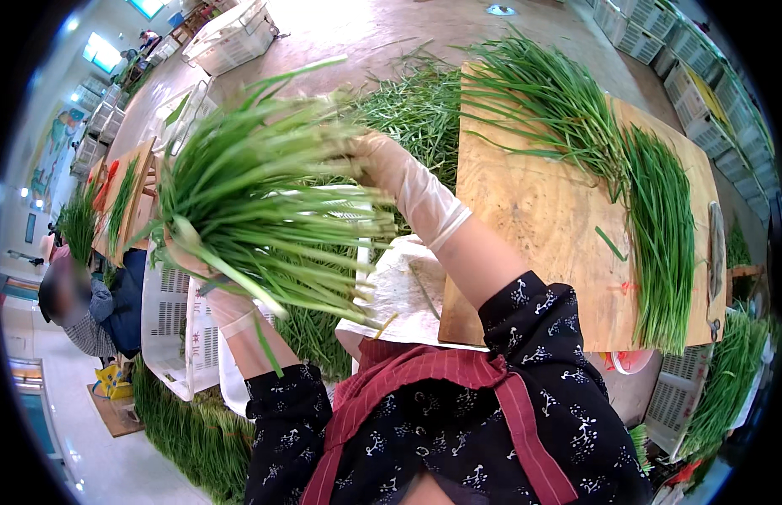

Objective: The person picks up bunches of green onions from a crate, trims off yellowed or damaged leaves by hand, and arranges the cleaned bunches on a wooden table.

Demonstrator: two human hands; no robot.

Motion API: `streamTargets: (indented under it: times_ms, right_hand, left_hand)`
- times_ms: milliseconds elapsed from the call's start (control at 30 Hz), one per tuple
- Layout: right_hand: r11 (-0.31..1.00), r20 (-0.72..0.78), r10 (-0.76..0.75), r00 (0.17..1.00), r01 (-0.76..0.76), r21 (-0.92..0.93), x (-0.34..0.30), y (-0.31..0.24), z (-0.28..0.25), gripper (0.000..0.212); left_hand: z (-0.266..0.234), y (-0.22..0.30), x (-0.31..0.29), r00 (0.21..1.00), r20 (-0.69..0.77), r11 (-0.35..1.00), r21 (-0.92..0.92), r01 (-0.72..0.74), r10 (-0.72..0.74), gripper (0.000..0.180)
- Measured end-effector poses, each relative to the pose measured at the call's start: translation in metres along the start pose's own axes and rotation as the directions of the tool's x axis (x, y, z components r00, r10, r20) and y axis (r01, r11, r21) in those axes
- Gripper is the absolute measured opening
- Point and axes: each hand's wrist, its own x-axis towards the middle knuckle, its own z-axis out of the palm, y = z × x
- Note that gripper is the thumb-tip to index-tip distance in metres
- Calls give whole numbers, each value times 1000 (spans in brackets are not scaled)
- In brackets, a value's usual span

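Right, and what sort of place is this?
Probably an indoor workroom where fresh vegetables are handled: the gloved left hand holds a bunch of long greens, more greens lie on a wooden board, and white plastic crates stand stacked along the far right.

Sheer gloves [420,187] accompany floral black sleeves [530,324] and a maroon apron [433,363].

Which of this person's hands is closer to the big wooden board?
Right. The right hand is left of the wooden board, at the green bunch's right side; the left hand is farther left, holding that bunch.
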Motion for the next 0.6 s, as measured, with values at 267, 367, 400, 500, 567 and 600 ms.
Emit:
streamTargets:
  times_ms: [267,367,400,500,567,600]
  right_hand:
    - [621,-77,43,996,-87,-779,-44,-2,9,27]
    - [543,-87,196,977,-182,-820,-67,-14,19,19]
    - [545,-105,180,978,-188,-817,-76,-21,9,19]
    - [478,-186,139,973,-230,-848,-94,-43,-26,21]
    - [563,-312,93,946,-308,-767,-100,-48,-47,22]
    - [608,-376,72,924,-340,-718,-102,-49,-53,23]
  left_hand:
    - [18,57,-25,872,415,839,-351,417,-259,30]
    - [5,55,-19,911,410,821,-505,268,-45,23]
    - [14,45,-13,769,639,681,-573,456,23,18]
    - [30,57,4,443,851,418,-524,742,282,8]
    - [30,59,-1,565,791,432,-605,668,235,8]
    - [32,57,-1,576,784,429,-613,663,230,8]
